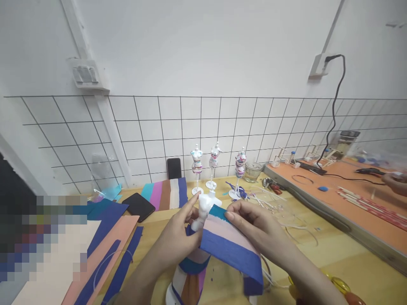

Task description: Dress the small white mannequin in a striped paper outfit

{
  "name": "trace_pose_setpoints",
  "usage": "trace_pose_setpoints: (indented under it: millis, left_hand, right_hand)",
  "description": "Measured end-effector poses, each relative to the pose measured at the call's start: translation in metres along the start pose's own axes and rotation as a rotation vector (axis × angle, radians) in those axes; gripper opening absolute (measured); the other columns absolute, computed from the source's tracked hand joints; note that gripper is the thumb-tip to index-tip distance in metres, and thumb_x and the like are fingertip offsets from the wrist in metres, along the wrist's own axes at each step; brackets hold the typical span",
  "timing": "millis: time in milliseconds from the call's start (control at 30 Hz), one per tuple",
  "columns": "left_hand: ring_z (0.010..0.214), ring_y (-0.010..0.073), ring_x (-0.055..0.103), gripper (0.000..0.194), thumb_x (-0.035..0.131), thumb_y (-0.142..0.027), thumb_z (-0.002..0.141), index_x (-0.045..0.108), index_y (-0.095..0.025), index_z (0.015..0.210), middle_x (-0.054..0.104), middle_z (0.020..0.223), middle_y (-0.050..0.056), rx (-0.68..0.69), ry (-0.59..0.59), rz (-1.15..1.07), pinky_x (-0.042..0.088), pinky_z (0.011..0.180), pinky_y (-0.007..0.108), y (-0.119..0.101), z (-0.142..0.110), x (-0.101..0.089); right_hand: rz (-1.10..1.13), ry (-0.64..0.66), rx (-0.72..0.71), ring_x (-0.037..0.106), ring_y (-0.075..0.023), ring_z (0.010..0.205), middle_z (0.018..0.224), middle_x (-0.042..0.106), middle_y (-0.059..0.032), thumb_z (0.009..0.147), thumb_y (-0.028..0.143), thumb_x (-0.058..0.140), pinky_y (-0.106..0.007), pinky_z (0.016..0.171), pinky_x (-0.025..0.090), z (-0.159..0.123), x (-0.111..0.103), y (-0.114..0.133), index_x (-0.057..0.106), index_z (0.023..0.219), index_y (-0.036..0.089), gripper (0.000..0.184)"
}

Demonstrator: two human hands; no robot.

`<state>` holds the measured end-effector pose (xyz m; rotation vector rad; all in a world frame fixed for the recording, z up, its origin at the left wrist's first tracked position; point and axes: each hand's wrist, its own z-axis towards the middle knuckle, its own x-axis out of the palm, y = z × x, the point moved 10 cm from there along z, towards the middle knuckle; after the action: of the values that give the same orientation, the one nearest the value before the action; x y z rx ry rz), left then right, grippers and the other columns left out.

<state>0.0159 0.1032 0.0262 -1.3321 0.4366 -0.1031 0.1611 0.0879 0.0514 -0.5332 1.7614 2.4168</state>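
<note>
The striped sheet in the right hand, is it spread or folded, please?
Mostly spread: the striped sheet shows teal, pale and blue bands side by side, while its lower end curls.

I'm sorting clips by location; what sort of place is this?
Likely a small craft workshop: miniature mannequins stand on a wooden table, the right hand holds a striped strip, and a co-worker's hand shows over an orange bench.
</note>
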Motion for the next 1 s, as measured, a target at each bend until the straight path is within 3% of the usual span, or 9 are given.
trace_pose_setpoints:
  millis: [300,667,900,1000]
  left_hand:
    - [0.099,0.0229,0.059,0.078,0.068,-0.017,0.072,0.034,-0.027,0.142,0.061,0.109,0.008,-0.059,0.058,-0.141,0.045,0.091,0.036,0.007,0.001,0.014]
    - [0.120,0.0249,0.052,0.078,0.064,-0.021,0.076,0.026,-0.028,0.145,0.058,0.125,0.009,-0.065,0.150,-0.224,0.042,0.098,0.038,0.011,0.002,0.017]
    - [0.129,0.0235,0.044,0.066,0.049,-0.014,0.081,0.031,-0.028,0.144,0.048,0.142,0.004,-0.095,0.199,-0.427,0.037,0.104,0.037,0.030,0.005,0.018]
    - [0.136,0.0241,0.034,0.051,0.047,-0.024,0.088,0.042,-0.029,0.138,0.044,0.145,0.001,-0.075,0.142,-0.451,0.031,0.109,0.038,0.034,0.008,0.011]
  right_hand:
    - [-0.194,0.011,-0.051,0.049,-0.0130,0.065,0.069,0.053,0.0014,0.090,0.042,0.050,-0.024,0.060,0.040,0.005,0.001,-0.004,0.058,0.078,0.018,0.028]
    - [-0.262,-0.002,-0.083,0.050,-0.0128,0.063,0.067,0.053,0.0015,0.091,0.039,0.048,-0.024,0.057,0.040,0.008,0.002,-0.005,0.057,0.077,0.019,0.026]
    - [-0.338,-0.021,-0.104,0.049,-0.0132,0.061,0.066,0.055,0.0015,0.091,0.036,0.049,-0.024,0.057,0.038,0.006,0.004,-0.002,0.058,0.078,0.019,0.023]
    - [-0.345,-0.014,-0.097,0.051,-0.0136,0.062,0.067,0.056,0.0011,0.091,0.035,0.049,-0.024,0.058,0.039,0.006,0.005,-0.001,0.059,0.079,0.019,0.023]
